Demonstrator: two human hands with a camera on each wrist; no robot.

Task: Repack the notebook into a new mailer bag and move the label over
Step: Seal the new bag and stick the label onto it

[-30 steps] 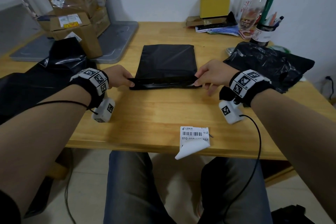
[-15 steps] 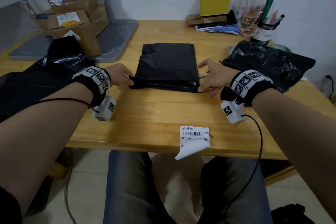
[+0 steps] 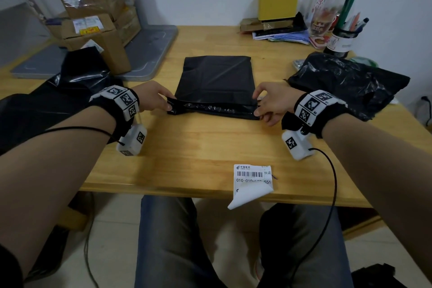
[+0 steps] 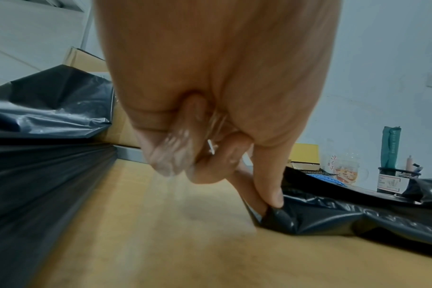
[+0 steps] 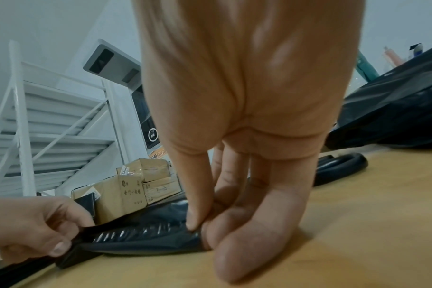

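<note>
A flat black mailer bag [image 3: 215,79] lies in the middle of the wooden table [image 3: 198,159]; no notebook shows. Its near flap [image 3: 215,109] is raised, with a glossy strip facing up. My left hand [image 3: 169,106] pinches the flap's left end between thumb and forefinger [image 4: 271,202] and keeps a crumpled clear film [image 4: 170,155] in its curled fingers. My right hand [image 3: 257,110] pinches the flap's right end [image 5: 195,228]. The white barcode label [image 3: 252,177] lies at the table's near edge, with its lower corner curled and hanging over.
A crumpled black bag [image 3: 346,82] lies at the right and more black bags [image 3: 58,100] at the left. Cardboard boxes [image 3: 93,14] stand on a grey platform [image 3: 149,54] at the back left. A yellow box [image 3: 278,4], papers and a pen holder [image 3: 343,40] line the back.
Both hands pushed the flap away from me over the bag, where the right hand's fingers spread. Now the flap is back nearer me and the right hand pinches its end again.
</note>
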